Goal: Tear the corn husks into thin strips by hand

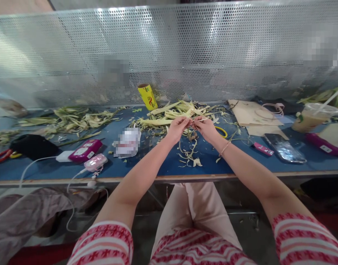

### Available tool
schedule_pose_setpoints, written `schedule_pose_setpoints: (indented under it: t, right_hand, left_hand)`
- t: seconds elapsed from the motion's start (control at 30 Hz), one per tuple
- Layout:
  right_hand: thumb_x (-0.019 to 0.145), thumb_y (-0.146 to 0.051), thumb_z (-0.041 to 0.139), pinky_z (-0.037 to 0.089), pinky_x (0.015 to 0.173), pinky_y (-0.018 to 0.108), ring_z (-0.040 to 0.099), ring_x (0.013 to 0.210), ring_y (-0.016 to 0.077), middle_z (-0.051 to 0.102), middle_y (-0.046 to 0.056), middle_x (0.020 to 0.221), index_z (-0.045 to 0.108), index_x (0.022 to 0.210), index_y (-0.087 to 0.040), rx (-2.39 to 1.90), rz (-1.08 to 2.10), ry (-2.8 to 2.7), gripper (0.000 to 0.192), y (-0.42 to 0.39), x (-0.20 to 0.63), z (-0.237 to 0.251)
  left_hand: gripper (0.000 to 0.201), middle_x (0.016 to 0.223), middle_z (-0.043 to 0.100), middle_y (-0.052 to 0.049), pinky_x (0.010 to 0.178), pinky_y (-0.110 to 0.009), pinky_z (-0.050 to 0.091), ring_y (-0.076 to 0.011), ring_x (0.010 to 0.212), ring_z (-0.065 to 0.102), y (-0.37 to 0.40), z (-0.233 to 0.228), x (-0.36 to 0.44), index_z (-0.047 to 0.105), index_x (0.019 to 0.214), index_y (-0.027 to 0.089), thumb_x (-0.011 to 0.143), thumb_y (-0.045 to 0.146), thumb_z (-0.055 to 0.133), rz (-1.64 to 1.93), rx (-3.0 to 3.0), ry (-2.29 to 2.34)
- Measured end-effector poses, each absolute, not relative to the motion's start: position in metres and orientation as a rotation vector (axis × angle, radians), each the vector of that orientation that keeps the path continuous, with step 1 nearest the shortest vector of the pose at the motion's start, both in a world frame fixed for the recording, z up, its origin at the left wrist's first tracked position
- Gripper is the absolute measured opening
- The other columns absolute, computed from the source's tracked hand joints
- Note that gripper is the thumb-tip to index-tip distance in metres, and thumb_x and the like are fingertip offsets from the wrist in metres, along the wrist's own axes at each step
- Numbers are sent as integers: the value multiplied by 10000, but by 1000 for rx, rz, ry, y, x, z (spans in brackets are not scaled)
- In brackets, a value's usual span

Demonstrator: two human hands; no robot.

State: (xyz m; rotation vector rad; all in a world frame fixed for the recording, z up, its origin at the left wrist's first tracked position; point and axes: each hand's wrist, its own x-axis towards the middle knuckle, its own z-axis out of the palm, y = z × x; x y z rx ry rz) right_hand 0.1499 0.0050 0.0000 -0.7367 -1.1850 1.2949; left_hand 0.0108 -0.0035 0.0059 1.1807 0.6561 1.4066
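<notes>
My left hand (181, 127) and my right hand (206, 129) meet over the middle of the blue table. Both are closed, with fingertips pinched together around a thin piece of husk, mostly hidden by the fingers. Just behind them lies a heap of pale yellow-green corn husks (171, 114). Loose shreds (189, 156) are scattered on the tabletop below my hands. Beside my right wrist a yellow ring-shaped handle (222, 131) shows; the rest of that tool is hidden.
A yellow tube (147, 96) leans by the perforated metal screen (169, 48). More husks (83, 117) lie left, near a purple device (86, 150) and red-handled scissors (2, 156). On the right are brown paper (247, 112), a phone (285, 148) and a drink cup (309, 119).
</notes>
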Motion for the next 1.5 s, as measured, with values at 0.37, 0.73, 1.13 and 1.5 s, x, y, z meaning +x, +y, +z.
schedule_pose_setpoints:
  t: [0.37,0.73,1.13,1.5]
  right_hand:
    - [652,-208,671,505,810,348,641,774,169,668,3,791,610,842,-207,-755,925,-1635,199,8,157,-8]
    - [783,-218,621,498,658,310,573,693,161,608,31,757,649,767,-188,-800,306,-1902,44,4,161,-4]
    - [835,-258,609,475,933,477,541,1110,258,573,87,1103,680,770,-236,-707,-86,-1949,99,4,166,-2]
    - [779,-230,622,522,736,345,612,791,184,643,35,807,608,751,-204,-790,327,-1830,40,6,164,0]
  left_hand:
    - [264,517,493,44,539,-200,336,-43,510,412,-9,11,9,546,561,134,727,215,734,1455,1190,767]
    - [301,485,473,45,504,-211,284,-50,488,387,-4,3,6,560,592,140,718,351,734,1448,1386,884]
    - [244,582,611,30,481,-235,478,-101,446,561,-16,10,5,476,764,192,795,370,640,1267,1406,1011]
    - [49,572,600,27,557,-226,486,-88,500,566,-16,13,7,619,742,133,732,178,637,1318,1483,1010]
